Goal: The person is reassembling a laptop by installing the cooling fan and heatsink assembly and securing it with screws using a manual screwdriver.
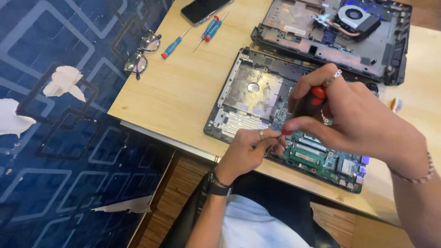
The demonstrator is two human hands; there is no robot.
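An opened laptop base [250, 96] lies on the wooden table [183, 87], its green circuit board [317, 158] exposed near the front edge. My right hand [353, 119] grips a black and red screwdriver [310, 101], angled down toward the board. My left hand [248, 151] pinches the lower shaft of that screwdriver just above the board, fingers closed around it. The tip is hidden by my fingers.
A second laptop shell with a fan [340, 32] lies at the back. Several small blue-handled screwdrivers [209, 28], a phone [202, 10] and eyeglasses [142, 53] sit at the table's back left. Blue patterned floor [59, 138] lies to the left.
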